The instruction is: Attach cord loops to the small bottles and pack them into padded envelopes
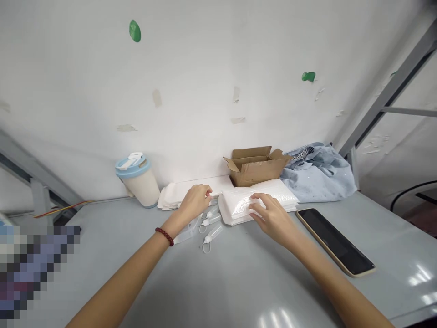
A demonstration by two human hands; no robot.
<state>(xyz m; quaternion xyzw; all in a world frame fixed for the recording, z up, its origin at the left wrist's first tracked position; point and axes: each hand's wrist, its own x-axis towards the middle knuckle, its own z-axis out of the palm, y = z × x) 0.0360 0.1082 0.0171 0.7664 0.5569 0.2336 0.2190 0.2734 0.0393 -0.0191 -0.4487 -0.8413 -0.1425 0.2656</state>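
My left hand [196, 200] is over the near edge of a stack of flat white sheets or sleeves [180, 189], its fingers curled in. What they hold, if anything, is hidden. A red bead bracelet is on that wrist. Just below lie several small clear plastic tubes [213, 233] with white caps and loops, beside a clear plastic piece [186, 233] partly covered by my left wrist. My right hand [271, 216] is at the front of a pile of white bubble-wrap pouches [239, 205]. Its fingers are bent and apart, close to the top pouch; contact cannot be made out.
An open cardboard box [261, 171] stands behind the pouches, with light blue cloth [317, 177] to its right. A cream cup with a blue lid [141, 182] is at the back left. A phone [336, 241] lies right on the grey table [205, 291]. Metal frame bars flank both sides.
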